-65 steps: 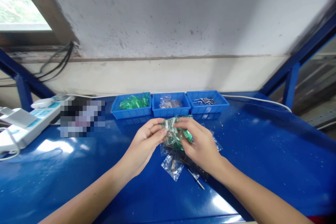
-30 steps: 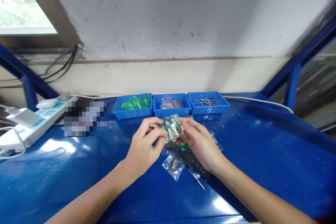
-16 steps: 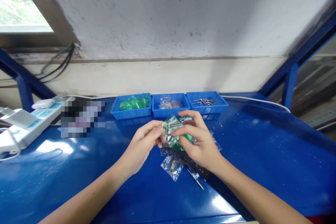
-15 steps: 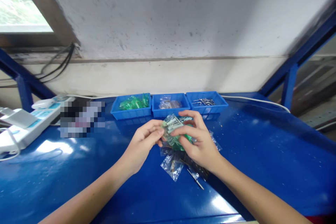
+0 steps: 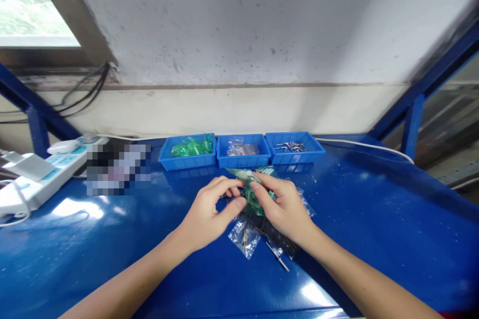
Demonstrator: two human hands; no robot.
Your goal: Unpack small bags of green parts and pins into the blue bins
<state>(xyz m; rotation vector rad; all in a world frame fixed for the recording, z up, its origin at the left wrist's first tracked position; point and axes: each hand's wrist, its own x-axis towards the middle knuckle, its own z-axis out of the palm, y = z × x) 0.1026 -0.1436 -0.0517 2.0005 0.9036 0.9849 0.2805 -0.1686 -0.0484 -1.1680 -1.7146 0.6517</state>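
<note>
My right hand [image 5: 282, 202] pinches a clear plastic bag with green contents [image 5: 249, 175] between thumb and fingers. At the bag's left side, my left hand [image 5: 215, 207] has its thumb apart from its curled fingers, and the fingertips reach the bag's edge. Under both hands lies a pile of small clear bags, partly hidden; one small bag [image 5: 245, 238] with thin brass-coloured pieces shows in front. A thin metal rod [image 5: 277, 256] rests on the blue table [image 5: 209, 279] beside the pile.
Behind the hands stand three blue bins: green pieces in the left bin [image 5: 187, 162], clear bags in the middle bin [image 5: 243, 161], metal pins in the right bin [image 5: 295, 157]. A white power strip [image 5: 56, 169] and a blurred-out object are at the left.
My left thumb has moved away from its fingers and off the bag. My right fingers have closed on the bag, which has tilted and lies lower.
</note>
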